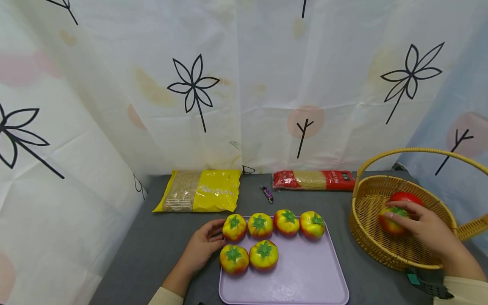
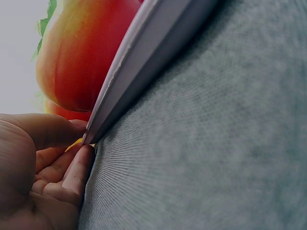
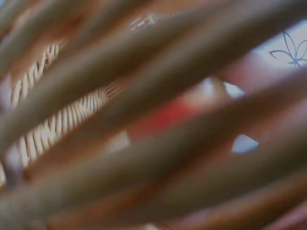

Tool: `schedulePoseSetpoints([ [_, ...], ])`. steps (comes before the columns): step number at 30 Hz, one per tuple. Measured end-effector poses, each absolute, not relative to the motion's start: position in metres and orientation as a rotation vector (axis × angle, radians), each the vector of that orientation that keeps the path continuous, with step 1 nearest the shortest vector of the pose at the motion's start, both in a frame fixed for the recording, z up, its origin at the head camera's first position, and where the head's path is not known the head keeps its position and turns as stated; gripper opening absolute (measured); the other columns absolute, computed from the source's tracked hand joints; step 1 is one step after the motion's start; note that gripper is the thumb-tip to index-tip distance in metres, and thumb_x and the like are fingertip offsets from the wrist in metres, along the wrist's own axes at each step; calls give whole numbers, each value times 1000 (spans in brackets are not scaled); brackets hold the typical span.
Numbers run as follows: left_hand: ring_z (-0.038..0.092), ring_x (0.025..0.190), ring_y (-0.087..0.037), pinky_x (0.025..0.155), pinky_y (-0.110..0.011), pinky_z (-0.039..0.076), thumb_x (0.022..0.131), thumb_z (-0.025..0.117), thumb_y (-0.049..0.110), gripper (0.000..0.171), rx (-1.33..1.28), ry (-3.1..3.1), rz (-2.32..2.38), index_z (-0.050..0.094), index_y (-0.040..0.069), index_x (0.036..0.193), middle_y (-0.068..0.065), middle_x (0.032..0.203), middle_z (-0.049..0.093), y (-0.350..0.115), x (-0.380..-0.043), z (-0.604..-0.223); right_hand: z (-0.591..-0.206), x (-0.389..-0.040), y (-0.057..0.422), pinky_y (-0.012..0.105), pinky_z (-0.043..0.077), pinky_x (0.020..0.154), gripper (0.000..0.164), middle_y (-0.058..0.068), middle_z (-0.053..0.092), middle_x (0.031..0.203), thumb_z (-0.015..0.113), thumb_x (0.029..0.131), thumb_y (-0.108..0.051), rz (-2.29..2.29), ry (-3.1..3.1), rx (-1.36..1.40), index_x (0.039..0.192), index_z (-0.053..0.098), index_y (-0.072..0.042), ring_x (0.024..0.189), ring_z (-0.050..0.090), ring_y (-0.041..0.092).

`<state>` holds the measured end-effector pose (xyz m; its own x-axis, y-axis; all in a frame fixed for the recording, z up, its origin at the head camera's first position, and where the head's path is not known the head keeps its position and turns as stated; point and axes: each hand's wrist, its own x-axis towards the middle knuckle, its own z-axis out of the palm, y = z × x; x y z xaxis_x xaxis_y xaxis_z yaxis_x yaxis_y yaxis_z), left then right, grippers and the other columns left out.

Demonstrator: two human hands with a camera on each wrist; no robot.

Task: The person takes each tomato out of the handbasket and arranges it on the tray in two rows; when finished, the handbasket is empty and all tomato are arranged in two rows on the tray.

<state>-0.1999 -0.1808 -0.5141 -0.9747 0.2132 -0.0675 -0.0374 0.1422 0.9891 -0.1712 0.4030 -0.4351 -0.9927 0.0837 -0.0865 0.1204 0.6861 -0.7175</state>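
My left hand point(image 1: 201, 248) pinches the left rim of a lilac tray point(image 1: 305, 279), thumb above and fingers below in the left wrist view. Several yellow-red persimmons with green leafy tops sit on the tray: a back row and, in front of it, a pair including the persimmon point(image 1: 264, 255). Inside a wicker basket point(image 1: 367, 241) at the right, my right hand point(image 1: 428, 226) holds another persimmon point(image 1: 394, 224) between thumb and fingers. Behind that hand, partly hidden, lies a red round fruit point(image 1: 406, 197). Blurred basket strands point(image 3: 144, 96) cover most of the right wrist view.
A yellow bag point(image 1: 217, 190) lies at the back left of the grey table point(image 1: 145, 250). Towards the back right is a red pack of noodles point(image 1: 312, 180), with a small purple-wrapped candy point(image 1: 267, 194) beside it. The basket's tall handle point(image 1: 419, 150) arches over its opening. A patterned curtain hangs behind.
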Motion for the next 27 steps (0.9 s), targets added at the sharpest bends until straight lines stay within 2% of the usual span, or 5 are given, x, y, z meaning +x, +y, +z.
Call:
schedulePoseSetpoints([
  [3, 58, 139, -39, 106, -39, 55, 95, 80, -3, 59, 172, 2220, 1932, 59, -2, 150, -19, 150, 61, -181, -200, -514, -438, -168, 401, 31, 58, 70, 59, 39, 45, 144, 64, 112, -40, -1352, 2867, 190, 148, 54, 5, 104, 62, 28],
  [7, 58, 139, -38, 107, -41, 55, 95, 80, -2, 59, 168, 2217, 1931, 59, -2, 150, -19, 150, 60, -181, -200, -514, -442, -165, 397, 22, 59, 70, 36, 17, 48, 141, 65, 113, -27, -1597, 2883, 105, 147, 59, -17, 93, 61, -3],
  [9, 58, 139, -38, 107, -42, 55, 95, 80, -2, 59, 168, 2214, 1933, 59, -1, 150, -19, 150, 60, -181, -200, -514, -442, -164, 395, 19, 59, 74, 37, 5, 48, 138, 64, 113, -19, -1752, 2837, 32, 149, 56, -27, 98, 63, -4],
  [13, 58, 139, -38, 106, -40, 55, 95, 79, -2, 59, 176, 2206, 1936, 58, -2, 151, -19, 151, 60, -182, -200, -514, -438, -165, 389, 16, 59, 80, 47, -7, 50, 133, 61, 111, -1, -2143, 2594, -146, 150, 53, -25, 107, 64, -3],
  [27, 58, 139, -40, 106, -37, 55, 96, 78, -2, 59, 211, 2209, 1929, 57, -4, 151, -22, 151, 59, -182, -199, -514, -417, -164, 346, 18, 59, 87, 59, 1, 45, 146, 60, 105, 15, -2350, 2368, -386, 154, 49, -15, 113, 63, 8],
])
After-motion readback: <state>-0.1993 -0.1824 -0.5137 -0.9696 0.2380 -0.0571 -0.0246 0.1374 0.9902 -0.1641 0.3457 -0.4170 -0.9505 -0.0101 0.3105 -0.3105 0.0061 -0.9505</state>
